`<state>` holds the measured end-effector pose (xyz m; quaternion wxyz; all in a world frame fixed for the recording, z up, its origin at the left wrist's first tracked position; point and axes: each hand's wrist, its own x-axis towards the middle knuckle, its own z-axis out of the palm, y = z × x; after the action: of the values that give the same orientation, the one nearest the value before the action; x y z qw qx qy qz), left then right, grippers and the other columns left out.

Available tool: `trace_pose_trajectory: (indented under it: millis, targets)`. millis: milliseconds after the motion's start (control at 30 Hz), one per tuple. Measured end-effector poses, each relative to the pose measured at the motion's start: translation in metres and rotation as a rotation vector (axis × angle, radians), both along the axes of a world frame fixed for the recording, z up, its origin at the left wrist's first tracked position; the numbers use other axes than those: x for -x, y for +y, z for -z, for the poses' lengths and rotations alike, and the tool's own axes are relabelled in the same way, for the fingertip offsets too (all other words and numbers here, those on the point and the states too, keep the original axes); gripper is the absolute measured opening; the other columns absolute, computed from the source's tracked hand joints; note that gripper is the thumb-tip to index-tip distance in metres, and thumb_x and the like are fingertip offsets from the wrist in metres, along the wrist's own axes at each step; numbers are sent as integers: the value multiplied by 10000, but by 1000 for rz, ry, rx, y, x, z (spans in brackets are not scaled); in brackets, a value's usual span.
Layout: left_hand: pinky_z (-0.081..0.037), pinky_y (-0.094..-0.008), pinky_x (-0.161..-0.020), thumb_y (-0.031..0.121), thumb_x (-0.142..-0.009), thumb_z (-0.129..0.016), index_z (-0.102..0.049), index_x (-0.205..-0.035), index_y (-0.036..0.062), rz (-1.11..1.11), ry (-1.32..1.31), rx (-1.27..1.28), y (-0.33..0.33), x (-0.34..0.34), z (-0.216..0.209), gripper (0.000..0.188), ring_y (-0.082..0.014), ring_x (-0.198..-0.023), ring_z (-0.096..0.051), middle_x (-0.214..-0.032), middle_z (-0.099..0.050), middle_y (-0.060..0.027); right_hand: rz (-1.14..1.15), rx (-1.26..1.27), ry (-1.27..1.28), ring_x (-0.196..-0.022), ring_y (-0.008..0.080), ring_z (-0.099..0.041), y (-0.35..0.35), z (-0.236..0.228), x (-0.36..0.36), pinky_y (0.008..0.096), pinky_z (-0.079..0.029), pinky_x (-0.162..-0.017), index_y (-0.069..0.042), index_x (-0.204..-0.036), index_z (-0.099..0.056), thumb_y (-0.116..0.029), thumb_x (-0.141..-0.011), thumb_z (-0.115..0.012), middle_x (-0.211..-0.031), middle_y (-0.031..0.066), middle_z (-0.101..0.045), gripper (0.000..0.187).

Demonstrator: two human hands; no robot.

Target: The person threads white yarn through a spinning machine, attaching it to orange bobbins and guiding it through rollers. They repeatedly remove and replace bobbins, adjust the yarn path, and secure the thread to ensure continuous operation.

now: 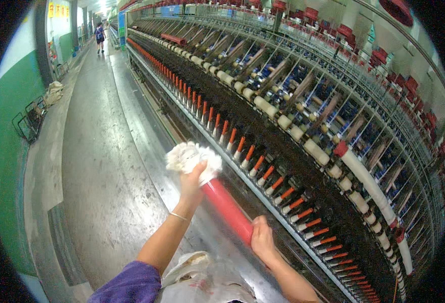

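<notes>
A red roller [230, 209] slants across in front of me, held away from the machine's edge. My left hand [192, 179] is closed around a bunched wad of white fluffy fibre [184, 155] at the roller's far end. Its thumb presses into the fluff, which hides that end. At the near end, my right hand [263, 237] grips the red roller with the fingers wrapped round it. Just beyond both hands runs a long row of orange bobbins [266, 174] standing on the spinning frame.
The spinning frame [303, 222] fills the right side. On it rests a white fibre-wrapped roller [369, 179] with red ends; a red roller [173, 39] lies farther along. A person [99, 38] is far down the aisle. By the left wall stands a black metal rack [28, 121].
</notes>
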<state>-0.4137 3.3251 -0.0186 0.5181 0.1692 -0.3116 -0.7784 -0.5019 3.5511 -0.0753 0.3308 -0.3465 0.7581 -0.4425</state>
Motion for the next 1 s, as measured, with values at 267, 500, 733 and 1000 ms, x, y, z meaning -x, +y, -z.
trace_pose_trajectory:
  millis: [267, 500, 733, 1000]
  targets:
    - [-511, -316, -595, 80, -754, -580, -471, -1056, 2, -90, -47, -31, -65, -3, 1, 331, -188, -727, -589, -884, -569, -94, -342, -147, -1105, -489, 209, -528, -49, -19, 11, 344, -421, -461, -62, -925, -510, -265, -890, -401, -614, 110, -539, 233]
    - [-504, -243, -560, 199, -813, -559, -519, -946, 37, -337, 19, 20, -101, -3, 1, 213, -126, -677, -567, -850, -571, -34, -294, -352, -1083, -562, 219, -583, -67, -9, 57, 351, -490, -497, -15, -944, -502, -264, -897, -382, -695, 140, -587, 280]
    - [-426, -232, -476, 305, -866, -515, -508, -919, 60, -394, 3, 99, -155, -87, 16, 251, -86, -609, -515, -764, -520, 0, -577, -104, 784, -671, 266, -600, -151, -120, 178, 398, -476, -614, -16, -841, -570, -202, -832, -424, -780, 162, -604, 237]
    - [-459, -291, -652, 299, -866, -490, -508, -1030, 34, 664, -1083, 58, -9, -67, 211, 311, -150, -794, -554, -906, -557, -43, 331, -216, 1709, -556, 270, -574, -217, -160, 330, 431, -459, -546, 13, -1014, -459, -118, -809, -447, -641, 156, -579, 244]
